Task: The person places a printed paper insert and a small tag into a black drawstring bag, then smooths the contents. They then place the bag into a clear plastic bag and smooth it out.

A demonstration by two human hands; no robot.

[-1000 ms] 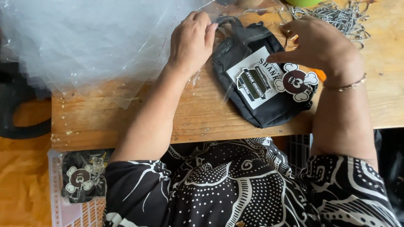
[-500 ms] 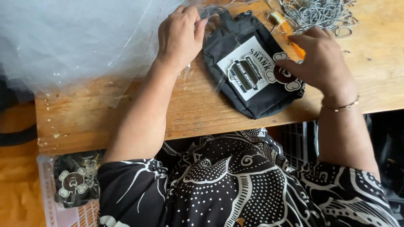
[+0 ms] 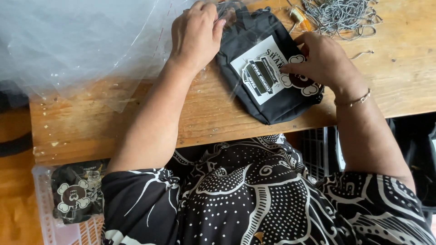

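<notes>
A small black pouch [image 3: 277,102] lies on the wooden table [image 3: 136,127], partly inside a clear plastic bag [image 3: 81,41]. White and dark paper tags [image 3: 259,72] and a skull-and-bones shaped tag [image 3: 299,84] rest on top of it. My left hand [image 3: 195,34] grips the open edge of the clear plastic at the pouch's top. My right hand [image 3: 322,61] presses its fingertips on the skull-shaped tag.
A heap of silver ball chains [image 3: 340,16] lies at the table's far right, with an orange tool [image 3: 302,18] beside it. Below the table's left front edge, a pale crate [image 3: 45,213] holds another bagged black pouch [image 3: 75,197] with a skull tag.
My right hand moved left from the pouch's right side onto the skull tag. The left hand stayed at the bag's opening. The view shifted slightly.
</notes>
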